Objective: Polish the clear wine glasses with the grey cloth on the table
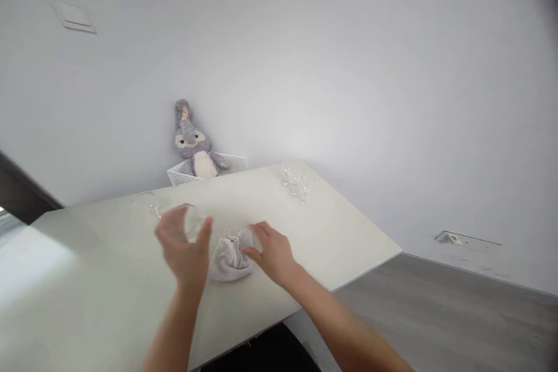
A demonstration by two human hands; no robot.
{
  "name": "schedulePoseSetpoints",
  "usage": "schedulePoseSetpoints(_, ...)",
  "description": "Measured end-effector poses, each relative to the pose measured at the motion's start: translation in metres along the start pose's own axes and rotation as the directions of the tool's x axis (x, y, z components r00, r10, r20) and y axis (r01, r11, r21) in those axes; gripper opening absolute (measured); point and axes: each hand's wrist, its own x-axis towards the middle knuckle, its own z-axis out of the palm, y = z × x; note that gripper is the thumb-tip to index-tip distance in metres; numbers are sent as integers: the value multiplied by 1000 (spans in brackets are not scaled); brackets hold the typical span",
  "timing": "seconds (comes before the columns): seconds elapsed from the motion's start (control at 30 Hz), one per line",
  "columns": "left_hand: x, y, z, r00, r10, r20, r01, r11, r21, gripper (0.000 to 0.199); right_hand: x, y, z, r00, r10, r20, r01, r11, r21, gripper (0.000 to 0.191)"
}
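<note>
My left hand [185, 238] is raised over the table with thumb and fingers spread in a wide curve, slightly blurred. A clear glass [194, 222] shows in the gap between them; whether the fingers touch it I cannot tell. To its right lies a crumpled light grey cloth [231, 260] on the tabletop. Close by the cloth's right edge is my right hand [272, 250], its fingers apart and nothing held in them. Another clear stemmed glass [152, 206] is partly seen beyond my left hand.
Several small clear stemmed glasses [295, 181] are grouped near the far right of the pale table [331, 232]. Behind the table's far edge, a grey plush toy [204, 164] sits in a white perforated basket [238, 163] against the wall. A black seat [265, 351] shows under the near edge.
</note>
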Motion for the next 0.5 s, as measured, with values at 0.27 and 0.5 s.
schedulePoseSetpoints(0.27, -77, -11, 35, 776, -64, 627, 70, 997, 15, 81, -12, 66, -16, 978, 210, -16, -203, 961, 186, 13)
schedulePoseSetpoints(0.5, -96, -37, -3, 602, -374, 706, 527, 850, 0, 47, -4, 181, -32, 821, 561, -106, -531, 819, 218, 26)
